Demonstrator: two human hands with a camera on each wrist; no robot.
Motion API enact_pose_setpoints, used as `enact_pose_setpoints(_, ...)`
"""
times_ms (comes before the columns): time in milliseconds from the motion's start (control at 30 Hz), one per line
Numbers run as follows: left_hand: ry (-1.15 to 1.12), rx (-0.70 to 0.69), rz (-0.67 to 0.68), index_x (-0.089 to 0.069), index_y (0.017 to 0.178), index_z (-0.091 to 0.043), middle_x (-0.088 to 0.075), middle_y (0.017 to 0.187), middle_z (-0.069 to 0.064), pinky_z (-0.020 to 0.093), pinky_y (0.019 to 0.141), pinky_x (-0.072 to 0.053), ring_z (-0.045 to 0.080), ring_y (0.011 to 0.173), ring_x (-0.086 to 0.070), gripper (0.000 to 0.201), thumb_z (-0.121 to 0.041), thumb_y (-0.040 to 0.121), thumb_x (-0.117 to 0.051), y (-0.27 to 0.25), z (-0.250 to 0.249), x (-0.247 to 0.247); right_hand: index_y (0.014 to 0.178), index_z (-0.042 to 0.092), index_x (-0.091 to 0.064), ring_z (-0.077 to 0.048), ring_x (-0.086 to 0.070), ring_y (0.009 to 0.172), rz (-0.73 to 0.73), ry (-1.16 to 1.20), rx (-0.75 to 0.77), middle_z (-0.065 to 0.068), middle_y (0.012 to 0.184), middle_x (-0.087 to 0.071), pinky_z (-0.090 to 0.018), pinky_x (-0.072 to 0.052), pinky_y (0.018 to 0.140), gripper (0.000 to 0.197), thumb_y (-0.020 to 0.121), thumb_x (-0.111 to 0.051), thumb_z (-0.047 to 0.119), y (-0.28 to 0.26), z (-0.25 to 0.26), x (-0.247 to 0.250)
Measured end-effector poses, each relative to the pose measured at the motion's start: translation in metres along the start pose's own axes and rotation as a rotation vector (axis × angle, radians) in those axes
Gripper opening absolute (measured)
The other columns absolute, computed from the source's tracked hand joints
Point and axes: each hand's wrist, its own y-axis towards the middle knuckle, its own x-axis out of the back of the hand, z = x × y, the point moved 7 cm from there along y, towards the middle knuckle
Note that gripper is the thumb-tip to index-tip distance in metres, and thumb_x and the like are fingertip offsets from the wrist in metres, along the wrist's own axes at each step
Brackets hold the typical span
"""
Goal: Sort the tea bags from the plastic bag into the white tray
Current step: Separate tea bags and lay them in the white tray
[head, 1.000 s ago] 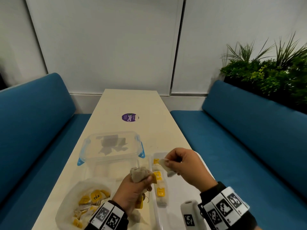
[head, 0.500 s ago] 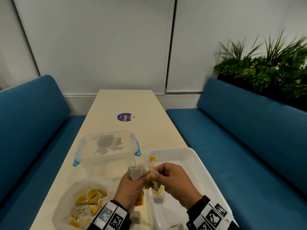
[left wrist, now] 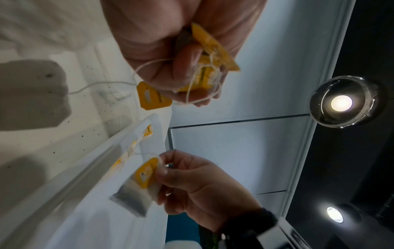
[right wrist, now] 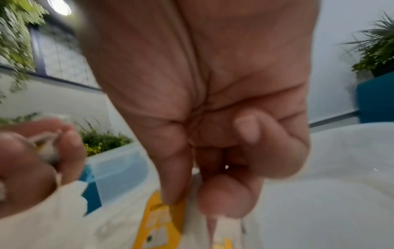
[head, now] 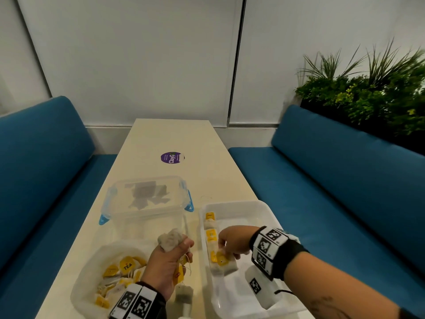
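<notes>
The right hand [head: 232, 242] pinches a tea bag [head: 226, 263] low inside the white tray [head: 264, 208], at the near end of the row [head: 211, 236] along its left wall. Left of the tray, the left hand [head: 167, 261] grips a bunch [head: 170, 240] of bags. The plastic bag [head: 92, 272] lies further left.

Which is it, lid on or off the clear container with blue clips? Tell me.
On. The lid covers the clear container, with its blue clips angled outward, apparently unlatched. Whether it is sealed: cannot tell.
</notes>
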Motion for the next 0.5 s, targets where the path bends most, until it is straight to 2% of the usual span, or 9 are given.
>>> enact_pose_setpoints(67, -0.004, 0.018, -0.008, -0.057, 0.086, -0.005, -0.054, 0.067, 0.007, 0.017, 0.032, -0.033, 0.007, 0.042, -0.052, 0.006, -0.005, 0.083, -0.062, -0.002, 0.003, 0.001, 0.105, 0.018, -0.050, -0.006, -0.042, 0.052, 0.079, -0.063, -0.019, -0.006, 0.081, -0.064, -0.016, -0.034, 0.049, 0.016, 0.094, -0.049, 0.006, 0.010, 0.001, -0.008)
enact_pose_setpoints(133, -0.001, 0.027, -0.022, -0.057, 0.086, -0.005, -0.056, 0.068, 0.006, 0.017, 0.032, -0.033, 0.007, 0.043, -0.052, 0.006, -0.006, 0.082, -0.063, -0.003, 0.004, 0.002, 0.104, 0.012, -0.047, -0.005, -0.046, 0.048, 0.163, -0.032, -0.073, -0.015, 0.096, -0.067, -0.017, -0.037, 0.051, 0.010, 0.096, -0.046, 0.008, 0.024, -0.004, -0.019)
enact_pose_setpoints(200, 0.005, 0.024, -0.028, -0.057, 0.084, -0.007, -0.059, 0.070, 0.005, 0.017, 0.032, -0.033, 0.006, 0.044, -0.053, 0.006, -0.006, 0.082, -0.063, -0.004, 0.003, 0.001, 0.103, 0.006, -0.048, -0.006, -0.050, 0.037, 0.187, 0.045, -0.130, -0.021, 0.112, -0.066, -0.024, -0.040, 0.055, 0.010, 0.096, -0.041, 0.007, 0.036, -0.010, -0.026)
enact_pose_setpoints(267, 0.014, 0.023, -0.031, -0.058, 0.083, -0.006, -0.059, 0.070, 0.005, 0.017, 0.032, -0.033, 0.006, 0.044, -0.053, 0.005, -0.006, 0.082, -0.063, -0.004, 0.003, 0.000, 0.096, 0.003, -0.050, -0.012, -0.052, 0.038, 0.182, 0.068, -0.158, -0.021, 0.114, -0.065, -0.029, -0.043, 0.057, 0.009, 0.095, -0.041, 0.005, 0.046, -0.011, -0.028)
enact_pose_setpoints(333, 0.021, 0.027, -0.034, -0.059, 0.083, -0.005, -0.058, 0.065, 0.006, 0.016, 0.032, -0.033, 0.008, 0.043, -0.052, 0.003, -0.005, 0.082, -0.063, -0.004, 0.003, 0.000, 0.089, 0.003, -0.054, -0.019, -0.053, 0.051, 0.184, 0.002, -0.149, -0.018, 0.113, -0.066, -0.027, -0.042, 0.058, 0.008, 0.094, -0.048, 0.006, 0.059, -0.013, -0.032)
enact_pose_setpoints(400, 0.021, 0.028, -0.042, -0.060, 0.082, -0.004, -0.057, 0.060, 0.006, 0.017, 0.031, -0.032, 0.009, 0.042, -0.051, 0.003, -0.005, 0.082, -0.063, -0.003, 0.004, -0.001, 0.083, 0.007, -0.061, -0.026, -0.064, 0.070, 0.174, -0.092, -0.136, -0.015, 0.102, -0.070, -0.026, -0.048, 0.067, 0.008, 0.087, -0.061, 0.014, 0.090, -0.027, -0.045)
enact_pose_setpoints(433, 0.023, 0.028, -0.045, -0.060, 0.082, -0.004, -0.057, 0.060, 0.006, 0.017, 0.032, -0.032, 0.010, 0.043, -0.051, 0.003, -0.005, 0.082, -0.063, -0.003, 0.004, -0.001, 0.081, 0.008, -0.063, -0.027, -0.069, 0.083, 0.155, -0.168, -0.150, -0.013, 0.094, -0.071, -0.032, -0.053, 0.076, 0.015, 0.081, -0.069, 0.022, 0.129, -0.049, -0.056)
enact_pose_setpoints(500, 0.027, 0.032, -0.050, -0.060, 0.083, -0.004, -0.058, 0.060, 0.006, 0.017, 0.032, -0.032, 0.010, 0.044, -0.051, 0.003, -0.006, 0.082, -0.063, -0.001, 0.004, -0.001, 0.075, 0.012, -0.061, -0.029, -0.069, 0.093, 0.076, -0.285, -0.174, -0.009, 0.083, -0.068, -0.047, -0.054, 0.079, 0.025, 0.071, -0.075, 0.032, 0.171, -0.075, -0.064)
